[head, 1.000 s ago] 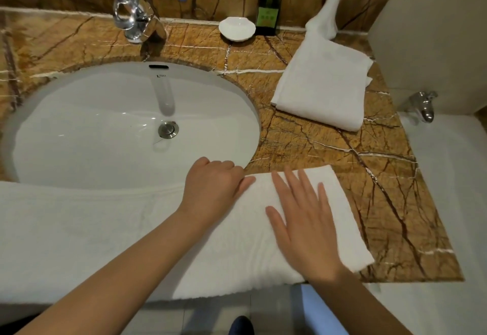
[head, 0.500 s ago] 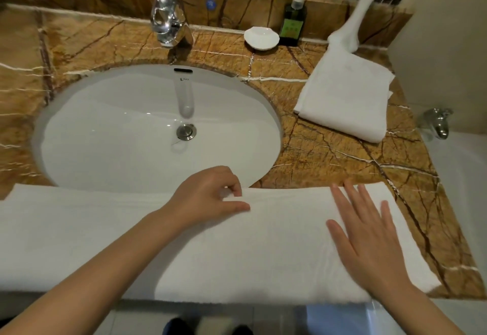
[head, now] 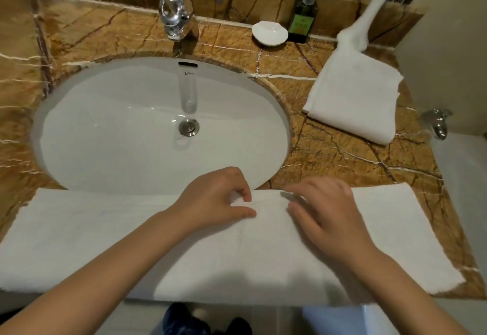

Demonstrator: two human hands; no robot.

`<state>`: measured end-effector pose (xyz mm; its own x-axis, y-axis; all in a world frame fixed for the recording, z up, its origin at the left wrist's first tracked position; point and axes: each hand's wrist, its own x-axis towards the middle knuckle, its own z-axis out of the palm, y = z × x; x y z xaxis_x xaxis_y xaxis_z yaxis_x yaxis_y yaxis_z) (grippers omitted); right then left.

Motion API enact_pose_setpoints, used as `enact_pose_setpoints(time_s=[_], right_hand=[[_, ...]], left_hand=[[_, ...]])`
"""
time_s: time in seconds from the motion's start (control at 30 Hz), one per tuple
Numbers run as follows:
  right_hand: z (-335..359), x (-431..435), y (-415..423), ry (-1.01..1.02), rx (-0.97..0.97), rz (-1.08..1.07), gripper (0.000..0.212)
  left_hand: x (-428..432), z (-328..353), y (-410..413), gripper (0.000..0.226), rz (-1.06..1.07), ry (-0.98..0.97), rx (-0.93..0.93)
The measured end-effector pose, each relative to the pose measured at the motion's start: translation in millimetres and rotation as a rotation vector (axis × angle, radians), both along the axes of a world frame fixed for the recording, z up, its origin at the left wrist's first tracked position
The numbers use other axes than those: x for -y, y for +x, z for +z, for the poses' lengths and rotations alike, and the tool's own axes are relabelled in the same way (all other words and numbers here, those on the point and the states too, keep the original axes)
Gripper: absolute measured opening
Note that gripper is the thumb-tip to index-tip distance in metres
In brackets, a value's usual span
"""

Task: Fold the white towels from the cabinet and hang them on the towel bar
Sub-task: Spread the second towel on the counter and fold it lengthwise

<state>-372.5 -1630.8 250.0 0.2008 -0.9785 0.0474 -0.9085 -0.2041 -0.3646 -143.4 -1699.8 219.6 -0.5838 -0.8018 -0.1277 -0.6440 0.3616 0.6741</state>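
Standing at a brown marble countertop around a white sink. Pinching, with the left hand, a small fold at the far edge of the long white towel lying flat along the counter's front. Resting the right hand just beside, fingers bent onto that edge, grip too blurred to tell. Lying at right rear, a folded towel.

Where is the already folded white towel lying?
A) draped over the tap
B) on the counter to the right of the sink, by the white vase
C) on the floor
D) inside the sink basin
B: the folded towel lies on the marble counter right of the sink, its far end by the white vase.
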Motion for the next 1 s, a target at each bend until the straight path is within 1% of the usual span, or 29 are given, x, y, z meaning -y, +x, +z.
enact_pose_setpoints(time_s=[0.07, 0.13, 0.17, 0.23, 0.3, 0.43, 0.5, 0.6, 0.67, 0.73, 0.83, 0.93, 1.0], right_hand=[[-3.1, 10.3, 16.7, 0.059, 0.033, 0.050, 0.014], [-4.9, 17.3, 21.5, 0.111, 0.063, 0.030, 0.006], [-5.1, 20.6, 20.6, 0.136, 0.073, 0.018, 0.006], [-4.5, 25.0, 18.4, 0.174, 0.080, 0.018, 0.009], [-5.6, 25.7, 19.6, 0.149, 0.054, 0.022, 0.011], [-10.5, 21.2, 27.0, 0.082, -0.053, -0.048, 0.012], [-11.8, 21.4, 28.3, 0.071, -0.062, -0.076, 0.014], [-12.7, 21.2, 27.9, 0.095, -0.049, -0.091, 0.014], [-13.5, 22.3, 26.9, 0.122, -0.078, -0.073, 0.014], [-13.6, 26.1, 26.2, 0.131, -0.112, -0.045, 0.015], [-12.5, 33.7, 26.5, 0.128, -0.157, -0.031, 0.019], [-14.3, 33.9, 23.6, 0.055, -0.194, -0.073, 0.030], [-18.5, 30.7, 20.9, -0.013, -0.189, -0.120, 0.038]], left_hand=[[2.2, 3.1, 0.4, 0.012, -0.014, 0.020, -0.005], [3.1, 6.8, -0.1, 0.008, -0.031, 0.023, -0.004], [3.1, 7.8, -0.2, 0.008, -0.038, 0.007, 0.004], [1.9, 8.9, -0.1, 0.011, -0.038, -0.051, 0.022], [1.1, 10.0, -1.1, 0.015, -0.030, -0.132, 0.045], [1.1, 10.5, -6.4, 0.025, -0.035, -0.322, 0.188], [0.7, 9.0, -5.9, 0.026, -0.034, -0.297, 0.181], [0.7, 8.9, 2.2, 0.023, -0.018, -0.150, 0.092], [0.3, 9.4, 8.8, 0.022, -0.010, -0.108, 0.083], [0.6, 8.0, 11.1, 0.020, -0.023, -0.129, 0.093], [4.9, 6.8, 8.2, 0.023, -0.016, -0.216, 0.134], [6.7, 1.9, 6.1, 0.032, -0.020, -0.271, 0.214], [5.8, -1.5, 6.8, 0.039, -0.002, -0.255, 0.226]])
